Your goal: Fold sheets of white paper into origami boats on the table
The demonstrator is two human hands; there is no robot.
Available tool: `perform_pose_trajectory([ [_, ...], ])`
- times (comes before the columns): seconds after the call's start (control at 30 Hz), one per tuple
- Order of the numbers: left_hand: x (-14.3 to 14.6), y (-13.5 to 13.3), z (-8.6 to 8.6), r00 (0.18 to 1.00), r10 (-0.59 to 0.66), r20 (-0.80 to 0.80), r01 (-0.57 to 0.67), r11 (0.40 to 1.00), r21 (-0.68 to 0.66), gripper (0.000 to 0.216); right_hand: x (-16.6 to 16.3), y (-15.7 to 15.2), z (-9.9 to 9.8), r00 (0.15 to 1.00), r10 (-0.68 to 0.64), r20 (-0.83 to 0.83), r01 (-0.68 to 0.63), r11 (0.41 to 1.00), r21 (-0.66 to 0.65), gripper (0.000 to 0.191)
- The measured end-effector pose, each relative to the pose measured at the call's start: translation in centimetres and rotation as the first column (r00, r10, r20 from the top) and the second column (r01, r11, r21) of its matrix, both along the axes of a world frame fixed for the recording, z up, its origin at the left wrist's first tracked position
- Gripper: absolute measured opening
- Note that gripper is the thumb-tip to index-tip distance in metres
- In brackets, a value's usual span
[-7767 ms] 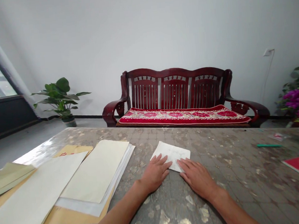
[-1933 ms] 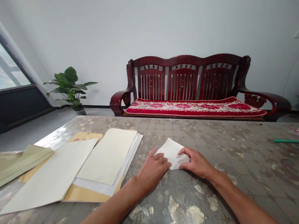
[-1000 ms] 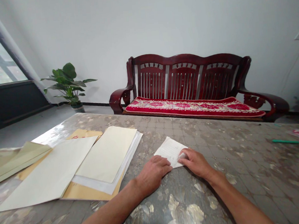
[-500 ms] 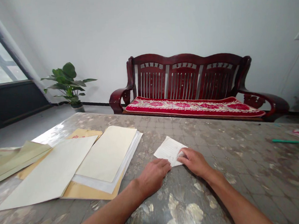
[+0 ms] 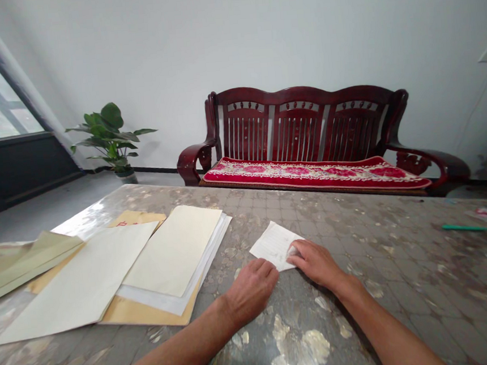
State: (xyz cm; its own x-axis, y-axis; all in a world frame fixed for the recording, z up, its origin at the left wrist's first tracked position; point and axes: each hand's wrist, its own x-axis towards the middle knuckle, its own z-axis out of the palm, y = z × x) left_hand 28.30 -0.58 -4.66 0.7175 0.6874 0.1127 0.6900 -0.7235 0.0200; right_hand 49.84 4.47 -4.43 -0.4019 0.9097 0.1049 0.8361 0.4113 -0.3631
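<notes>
While the right hand (image 5: 317, 261) pinches the right corner of the white paper (image 5: 271, 245) on the worktop (image 5: 349, 221), just below frame centre, the left hand (image 5: 253, 289) curls at its near edge; whether it grips anything cannot be told. A light pinch would likely serve best, the left hand steadying the white paper against sliding or creasing.

Small paper (image 5: 271, 243): white, faint grey marks
Table (image 5: 403, 254): grey-brown, pale flowers over a grid
Stacked sheets (image 5: 175, 251): cream over white
Envelope (image 5: 142, 217): tan, red lettering
Sofa (image 5: 304, 93): dark reddish brown
Seat cover (image 5: 297, 170): red, cream band, pink flowers
Pen (image 5: 464, 227): green
Wall (image 5: 298, 24): pale grey
</notes>
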Motion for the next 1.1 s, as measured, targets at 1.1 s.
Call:
perform_pose_trajectory([
  [1.1,0.54,-0.52,0.53,0.998,0.036,0.042,-0.037,0.999,0.02,0.018,-0.39,-0.14,0.39,0.995,-0.036,0.094,0.035,0.999,0.013,0.014],
])
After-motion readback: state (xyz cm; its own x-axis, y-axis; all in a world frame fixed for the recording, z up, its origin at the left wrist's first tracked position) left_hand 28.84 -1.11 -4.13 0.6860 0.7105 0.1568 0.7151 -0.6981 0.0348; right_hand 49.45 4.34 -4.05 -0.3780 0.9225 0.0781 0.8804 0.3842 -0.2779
